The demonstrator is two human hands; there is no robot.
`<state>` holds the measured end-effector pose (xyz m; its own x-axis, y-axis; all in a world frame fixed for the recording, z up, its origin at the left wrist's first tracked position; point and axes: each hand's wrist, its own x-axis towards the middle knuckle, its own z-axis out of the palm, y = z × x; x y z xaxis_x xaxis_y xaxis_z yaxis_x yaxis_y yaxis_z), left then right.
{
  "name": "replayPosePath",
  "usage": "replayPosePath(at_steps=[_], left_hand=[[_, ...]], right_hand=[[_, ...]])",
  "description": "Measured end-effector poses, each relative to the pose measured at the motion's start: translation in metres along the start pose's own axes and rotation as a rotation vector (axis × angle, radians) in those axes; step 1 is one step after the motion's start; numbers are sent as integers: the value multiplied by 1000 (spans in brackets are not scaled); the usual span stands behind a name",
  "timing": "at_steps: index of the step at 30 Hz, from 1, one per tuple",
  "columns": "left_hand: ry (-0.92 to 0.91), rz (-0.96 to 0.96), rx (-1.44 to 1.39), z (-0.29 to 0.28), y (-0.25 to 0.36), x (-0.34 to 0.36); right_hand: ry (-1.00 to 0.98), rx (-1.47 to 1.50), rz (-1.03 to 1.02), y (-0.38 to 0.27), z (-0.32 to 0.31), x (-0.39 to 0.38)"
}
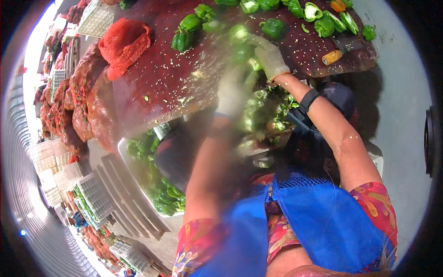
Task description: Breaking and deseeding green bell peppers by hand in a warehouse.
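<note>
My left hand (230, 94), in a pale glove, is over the front edge of the dark red table; blur hides its fingers and whatever they may hold. Something green lies against its right side. My right hand (270, 57), gloved too, reaches in from the right with its fingers bent round a green bell pepper (242, 51), which is smeared. Pale cut bits show just under that hand. Below both hands, chopped green pepper scraps (278, 117) are heaped under the table edge. Whole peppers (273, 28) and cut-open peppers (313, 12) lie beyond my hands.
Seeds are scattered over the table (161, 99). A tool with an orange-yellow handle (332, 57) lies near its right edge. Red mesh netting (124, 44) rests at the left. A white crate of green peppers (168, 198) stands by my left side. Full sacks (104, 101) and a wooden pallet (131, 196) are farther left.
</note>
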<state>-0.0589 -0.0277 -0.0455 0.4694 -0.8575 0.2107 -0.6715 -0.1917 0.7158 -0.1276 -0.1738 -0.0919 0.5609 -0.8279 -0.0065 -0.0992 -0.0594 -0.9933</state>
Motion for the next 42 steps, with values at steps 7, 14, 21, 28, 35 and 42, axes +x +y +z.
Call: replayPosePath(at_steps=[7, 14, 21, 28, 35, 42], left_hand=[[-74, 83, 37, 3, 0, 10], [-377, -32, 334, -16, 21, 36], [-435, -28, 365, -1, 33, 45], [-306, -53, 206, 1, 0, 35], [-267, -342, -933, -5, -12, 41], [-249, -489, -1165, -14, -11, 36]], right_hand=[[3, -104, 41, -4, -6, 1], [-34, -37, 120, -25, 3, -8], [-37, -232, -115, 19, -9, 8], [-110, -114, -26, -12, 1, -2], [-355, -428, -700, -20, -17, 13], [-324, -512, -678, -17, -6, 14]])
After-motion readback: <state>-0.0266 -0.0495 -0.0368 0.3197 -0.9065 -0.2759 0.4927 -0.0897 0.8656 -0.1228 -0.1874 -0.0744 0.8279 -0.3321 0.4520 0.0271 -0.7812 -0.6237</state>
